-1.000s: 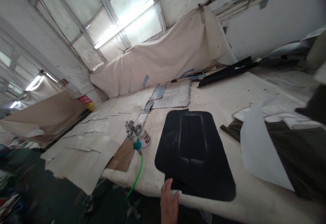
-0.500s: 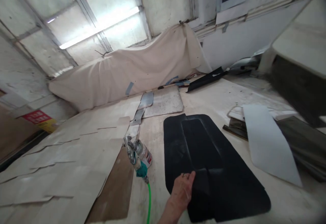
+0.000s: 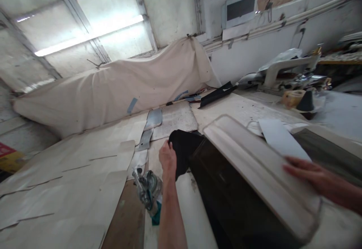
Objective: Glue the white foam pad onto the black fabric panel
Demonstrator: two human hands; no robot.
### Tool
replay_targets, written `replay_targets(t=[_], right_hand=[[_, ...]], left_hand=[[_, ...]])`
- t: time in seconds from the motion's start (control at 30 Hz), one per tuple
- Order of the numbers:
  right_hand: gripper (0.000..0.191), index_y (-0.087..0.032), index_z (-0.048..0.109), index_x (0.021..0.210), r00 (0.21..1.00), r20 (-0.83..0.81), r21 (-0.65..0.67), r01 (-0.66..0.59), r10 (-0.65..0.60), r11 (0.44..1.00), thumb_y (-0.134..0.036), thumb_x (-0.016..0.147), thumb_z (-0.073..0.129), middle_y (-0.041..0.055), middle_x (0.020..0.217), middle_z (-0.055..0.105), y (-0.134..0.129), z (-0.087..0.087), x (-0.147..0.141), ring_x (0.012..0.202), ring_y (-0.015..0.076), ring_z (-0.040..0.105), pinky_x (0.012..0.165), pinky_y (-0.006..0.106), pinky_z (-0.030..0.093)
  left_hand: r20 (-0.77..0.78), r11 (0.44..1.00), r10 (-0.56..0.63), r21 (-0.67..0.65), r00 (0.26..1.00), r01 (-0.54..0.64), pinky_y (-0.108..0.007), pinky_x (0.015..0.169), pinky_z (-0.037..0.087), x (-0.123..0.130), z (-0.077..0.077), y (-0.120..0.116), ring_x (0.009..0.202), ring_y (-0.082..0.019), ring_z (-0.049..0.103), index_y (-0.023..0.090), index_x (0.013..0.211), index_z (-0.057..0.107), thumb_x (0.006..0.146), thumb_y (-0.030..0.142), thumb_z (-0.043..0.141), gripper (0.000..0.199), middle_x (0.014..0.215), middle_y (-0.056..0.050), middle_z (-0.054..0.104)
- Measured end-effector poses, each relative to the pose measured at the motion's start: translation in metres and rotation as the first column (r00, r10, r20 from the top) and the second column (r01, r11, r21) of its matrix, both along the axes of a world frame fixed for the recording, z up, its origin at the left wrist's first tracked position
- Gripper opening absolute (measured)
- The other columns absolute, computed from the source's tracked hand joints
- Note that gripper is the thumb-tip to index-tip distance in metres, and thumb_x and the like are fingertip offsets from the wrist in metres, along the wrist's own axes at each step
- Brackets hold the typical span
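My left hand (image 3: 168, 156) is closed on the edge of a black sheet (image 3: 182, 147), whose corner is bent up. To the right, my right hand (image 3: 307, 173), slightly blurred, grips the right edge of a pale, round-cornered panel (image 3: 254, 166) with a raised border, which is tilted. Between the sheet and the pale panel lies a dark brown-black surface (image 3: 234, 196); whether it is a separate piece or part of either one, I cannot tell. Left of my left forearm stands a metal spray gun (image 3: 145, 190) with a teal wrap on its handle.
Overlapping pale sheets (image 3: 70, 181) cover the left of the table. Grey flat pieces (image 3: 154, 119) and a pale board (image 3: 177, 120) lie farther back. A white sheet (image 3: 278, 136) and a dark folded piece (image 3: 328, 151) are at right, with a sewing machine (image 3: 291, 66) behind.
The black panel, flat with one hand on it before, is now lifted or shifted at its far corner. My right hand and the pale panel have entered from the right. The view has swung right.
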State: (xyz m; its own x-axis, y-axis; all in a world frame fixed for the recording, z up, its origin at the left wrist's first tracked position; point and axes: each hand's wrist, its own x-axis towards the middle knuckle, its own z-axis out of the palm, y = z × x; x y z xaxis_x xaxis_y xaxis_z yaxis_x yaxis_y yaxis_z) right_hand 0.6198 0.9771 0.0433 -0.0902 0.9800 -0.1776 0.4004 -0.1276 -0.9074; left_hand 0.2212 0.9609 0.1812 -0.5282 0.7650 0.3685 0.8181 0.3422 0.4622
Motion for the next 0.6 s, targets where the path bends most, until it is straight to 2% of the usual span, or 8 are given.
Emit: replay_targets(t=[0.1, 0.17, 0.23, 0.43, 0.6], right_hand=[[0.034, -0.025, 0.061, 0.082, 0.955, -0.256, -0.137, -0.19, 0.151, 0.972, -0.056, 0.074, 0.052, 0.0098, 0.088, 0.062, -0.004, -0.036, -0.043, 0.086, 0.0251, 0.059, 0.069, 0.03, 0.049], [0.039, -0.022, 0.055, 0.072, 0.949, -0.249, -0.119, -0.23, 0.196, 0.966, -0.061, 0.069, 0.051, 0.0069, 0.075, 0.059, -0.005, -0.06, -0.072, 0.074, 0.0245, 0.057, 0.063, 0.031, 0.047], [0.042, -0.02, 0.05, 0.07, 0.953, -0.222, -0.085, -0.229, 0.206, 0.97, -0.062, 0.066, 0.051, 0.0036, 0.069, 0.054, -0.003, -0.075, -0.089, 0.067, 0.0218, 0.054, 0.061, 0.031, 0.045], [0.041, -0.018, 0.046, 0.076, 0.959, -0.214, -0.001, -0.191, 0.187, 0.982, -0.059, 0.075, 0.04, 0.0017, 0.071, 0.052, 0.027, -0.087, -0.103, 0.067, 0.0178, 0.053, 0.059, 0.026, 0.042], [0.036, -0.018, 0.044, 0.078, 0.979, -0.146, 0.065, -0.132, 0.14, 0.989, -0.052, 0.079, 0.031, 0.0029, 0.073, 0.053, 0.064, -0.098, -0.126, 0.069, 0.0179, 0.053, 0.06, 0.026, 0.042]], left_hand=[[-0.114, 1.0, 0.021, 0.016, 0.993, -0.02, -0.033, 0.075, 0.045, 0.006, 0.03, 0.011, 0.088, -0.024, 0.063, 0.013, 0.105, 0.058, 0.087, 0.021, 0.034, 0.032, 0.093, -0.016, 0.067], [-0.177, 1.0, 0.019, 0.017, 0.984, -0.016, -0.033, 0.072, 0.045, 0.014, 0.042, 0.014, 0.085, -0.024, 0.063, 0.016, 0.105, 0.058, 0.088, 0.023, 0.032, 0.032, 0.089, -0.013, 0.068], [-0.219, 1.0, 0.017, 0.009, 0.976, -0.016, -0.032, 0.069, 0.044, 0.024, 0.046, 0.013, 0.081, -0.024, 0.063, 0.017, 0.105, 0.058, 0.088, 0.024, 0.031, 0.033, 0.086, -0.012, 0.068], [-0.311, 0.999, -0.03, -0.03, 0.95, 0.022, -0.027, 0.065, 0.044, 0.052, 0.031, -0.001, 0.073, -0.018, 0.063, 0.018, 0.111, 0.057, 0.088, 0.024, 0.033, 0.033, 0.084, -0.009, 0.069], [-0.323, 1.0, -0.02, -0.027, 0.946, 0.012, -0.027, 0.064, 0.045, 0.059, 0.016, -0.01, 0.074, -0.018, 0.064, 0.017, 0.109, 0.058, 0.087, 0.023, 0.037, 0.032, 0.087, -0.01, 0.069]])
